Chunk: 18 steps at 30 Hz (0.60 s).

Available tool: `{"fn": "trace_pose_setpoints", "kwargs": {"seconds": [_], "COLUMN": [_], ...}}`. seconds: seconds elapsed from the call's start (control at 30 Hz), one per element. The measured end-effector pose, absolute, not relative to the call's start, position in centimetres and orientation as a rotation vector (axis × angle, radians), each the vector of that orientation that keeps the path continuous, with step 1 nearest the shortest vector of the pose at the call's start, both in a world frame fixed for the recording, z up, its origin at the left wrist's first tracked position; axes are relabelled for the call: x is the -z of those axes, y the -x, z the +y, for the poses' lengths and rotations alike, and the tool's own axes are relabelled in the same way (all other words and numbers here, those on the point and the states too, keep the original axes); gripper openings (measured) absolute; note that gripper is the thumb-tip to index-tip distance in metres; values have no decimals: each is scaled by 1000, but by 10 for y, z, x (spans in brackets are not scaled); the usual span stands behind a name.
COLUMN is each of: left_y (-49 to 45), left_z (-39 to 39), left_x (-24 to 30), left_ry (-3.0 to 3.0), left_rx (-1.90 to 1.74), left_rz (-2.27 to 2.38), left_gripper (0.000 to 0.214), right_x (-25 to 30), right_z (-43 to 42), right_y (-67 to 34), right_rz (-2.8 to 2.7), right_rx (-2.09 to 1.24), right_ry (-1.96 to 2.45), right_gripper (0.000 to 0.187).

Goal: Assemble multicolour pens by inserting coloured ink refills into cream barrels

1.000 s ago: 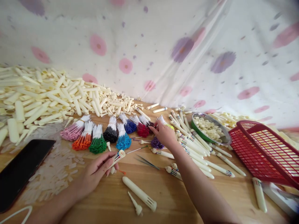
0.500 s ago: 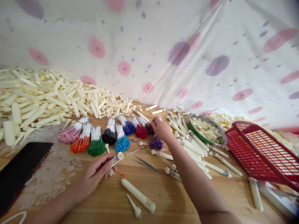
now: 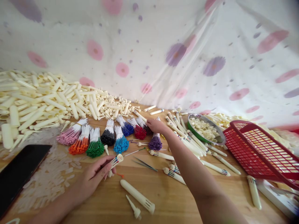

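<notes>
At the front of the wooden table (image 3: 173, 199), head view, your two hands stand well apart. Your left hand (image 3: 99, 171) is clamped on a cream slotted pen head (image 3: 116, 160), thumb and fingers about its side, the round open end facing up and to the right. Your right hand (image 3: 155, 125) reaches forward to the brown-tipped refill bundle (image 3: 146, 128), between the red-tipped refill bundle (image 3: 139, 132) and the purple-tipped refill bundle (image 3: 155, 143). Its fingertips are too obscured to tell whether they pinch a refill.

Assessment: pinch one refill only and draw it along its own length, so that the bunch is not spread. Hold the pen head firmly but without squeezing, its opening clear of your fingers and turned toward your right hand. Check the orange-tipped refill (image 3: 120, 175) just beside your left fingers; whether they support it cannot be told, and a careless tilt could dislodge it. Give clearance to the tweezers (image 3: 146, 164) and the green-tipped refill (image 3: 135, 151), both lying between your hands. The cream barrel (image 3: 137, 196) lies nearer you, apart from both hands.
</notes>
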<state>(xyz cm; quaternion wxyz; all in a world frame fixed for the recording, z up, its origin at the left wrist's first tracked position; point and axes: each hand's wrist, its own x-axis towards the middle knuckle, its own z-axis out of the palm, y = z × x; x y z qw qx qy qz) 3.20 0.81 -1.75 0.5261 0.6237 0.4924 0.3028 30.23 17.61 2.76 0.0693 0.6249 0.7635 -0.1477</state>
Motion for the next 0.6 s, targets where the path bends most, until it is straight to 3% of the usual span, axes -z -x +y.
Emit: {"fn": "trace_pose_setpoints", "kwargs": {"seconds": [0.17,0.27,0.6], "left_y": [-32,-32,-31], "left_z": [8,8,9], "left_x": [18,20,23], "left_ry": [-1478,-1468,-1477], "left_rx": [-731,-743,-749], "left_rz": [1174,1163,1151], "left_gripper": [35,36,37], "right_x": [-29,-31,-30], "right_z": [159,147,122], "right_y": [-310,-315,-339], "right_rz": [2378,2406,2509], "right_rx": [456,489,966], "right_ry": [-1931,-1998,-2214], "right_gripper": [30,19,20]}}
